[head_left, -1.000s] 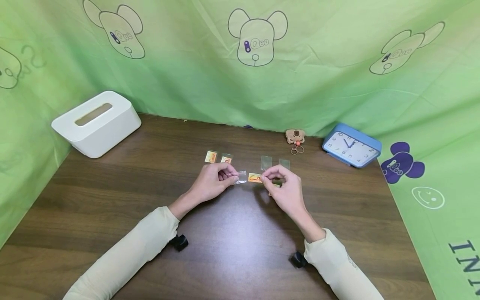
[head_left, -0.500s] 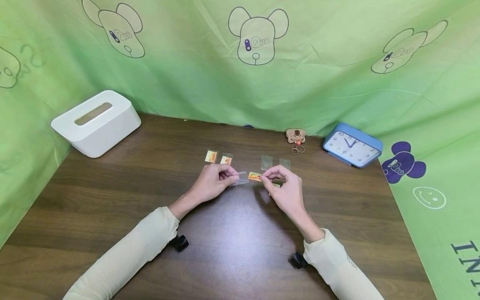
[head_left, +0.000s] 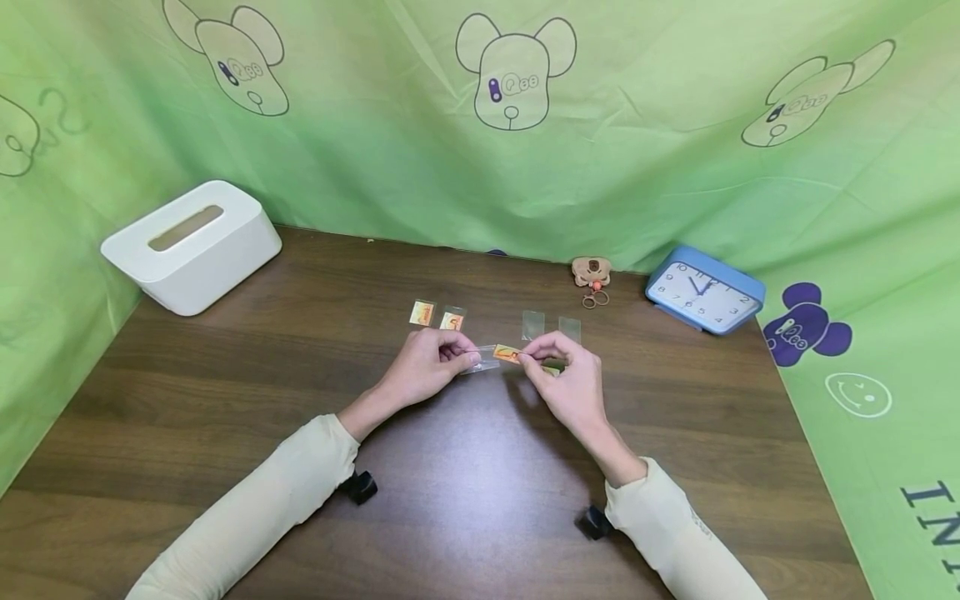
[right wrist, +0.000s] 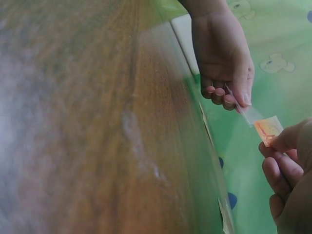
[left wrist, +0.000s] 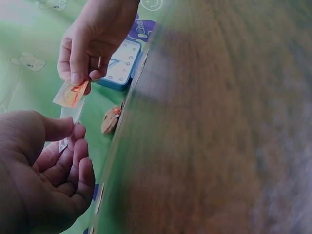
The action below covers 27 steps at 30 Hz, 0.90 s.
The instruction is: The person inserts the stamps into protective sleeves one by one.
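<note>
Left hand [head_left: 429,360] pinches a flimsy clear sleeve [head_left: 486,360]; right hand [head_left: 564,377] pinches the light orange sticker [head_left: 507,354] by its edge.

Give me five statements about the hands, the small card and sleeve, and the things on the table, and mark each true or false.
1. The right hand pinches a small orange card. True.
2. The left hand holds a clear plastic sleeve. True.
3. The blue clock stands at the table's left. False: it is at the right.
4. The white tissue box lies under the left hand. False: it sits far off, at the back left.
5. Two orange cards lie beyond the left hand. True.
</note>
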### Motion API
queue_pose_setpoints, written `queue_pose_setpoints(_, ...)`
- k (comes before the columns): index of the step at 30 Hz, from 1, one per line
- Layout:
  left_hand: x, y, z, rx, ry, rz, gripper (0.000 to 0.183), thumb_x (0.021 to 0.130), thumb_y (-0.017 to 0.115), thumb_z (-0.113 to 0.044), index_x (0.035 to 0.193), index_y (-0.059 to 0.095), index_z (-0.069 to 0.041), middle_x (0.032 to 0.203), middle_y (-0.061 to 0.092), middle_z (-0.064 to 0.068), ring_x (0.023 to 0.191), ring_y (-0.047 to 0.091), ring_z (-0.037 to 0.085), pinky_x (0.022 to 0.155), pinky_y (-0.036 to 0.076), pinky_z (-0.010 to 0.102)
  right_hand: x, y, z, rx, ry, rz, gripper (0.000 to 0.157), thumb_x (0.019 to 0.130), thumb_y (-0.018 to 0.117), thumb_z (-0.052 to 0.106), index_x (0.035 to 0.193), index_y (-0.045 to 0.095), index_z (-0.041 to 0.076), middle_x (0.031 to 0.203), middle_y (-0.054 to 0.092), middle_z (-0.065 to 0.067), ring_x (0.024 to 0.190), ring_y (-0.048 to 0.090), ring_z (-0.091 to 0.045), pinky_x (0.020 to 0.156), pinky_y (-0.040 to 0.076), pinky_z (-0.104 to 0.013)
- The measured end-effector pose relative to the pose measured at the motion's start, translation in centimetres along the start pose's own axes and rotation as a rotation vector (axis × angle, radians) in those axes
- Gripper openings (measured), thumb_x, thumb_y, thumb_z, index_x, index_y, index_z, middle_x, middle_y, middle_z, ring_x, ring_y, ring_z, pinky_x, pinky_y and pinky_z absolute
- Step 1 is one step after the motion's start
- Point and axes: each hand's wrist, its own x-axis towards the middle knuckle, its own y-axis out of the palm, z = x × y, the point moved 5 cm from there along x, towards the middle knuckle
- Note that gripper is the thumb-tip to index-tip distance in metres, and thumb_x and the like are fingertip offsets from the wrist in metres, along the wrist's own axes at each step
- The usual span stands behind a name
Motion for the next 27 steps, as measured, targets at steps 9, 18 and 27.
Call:
queue_pose_setpoints(9, -0.1, -0.1, -0.2, -0.003, 0.008, -0.013, 0.007, 0.101, 0.083, -0.014, 0.098, 0.083, -0.007, 0.085, 0.075, -0.001, 0.074, 0.063, 0.009, 0.069, 0.052, 0.023, -0.1, 0.5, -0.2, -0.031, 0.047, 0.091, 0.011, 0.093, 0.084, -0.001, 0.099, 0.081, 0.008, 0.084, 0.081, -0.003, 0.075, 0.069, -0.010, 0.072, 0.053, -0.029)
queue_pose_setpoints(18, -0.2, 0.0, -0.6, 0.052, 0.056, 0.004, 0.006, 0.099, 0.084, -0.012, 0.102, 0.084, -0.007, 0.084, 0.074, -0.002, 0.073, 0.061, 0.008, 0.068, 0.051, 0.023, -0.2, 0.9, -0.1, -0.049, 0.064, 0.153, 0.011, 0.095, 0.083, 0.001, 0.105, 0.083, 0.007, 0.089, 0.083, -0.003, 0.078, 0.073, -0.012, 0.076, 0.054, -0.028)
queue_pose_setpoints(27, -0.1, 0.4, -0.8, 0.073, 0.120, 0.033, 0.013, 0.100, 0.085, -0.011, 0.111, 0.081, -0.006, 0.088, 0.073, -0.001, 0.074, 0.061, 0.008, 0.068, 0.052, 0.023, -0.3, 1.1, -0.2, -0.053, 0.054, 0.172, 0.012, 0.097, 0.083, 0.002, 0.107, 0.085, 0.008, 0.089, 0.082, -0.001, 0.080, 0.073, -0.011, 0.076, 0.052, -0.024)
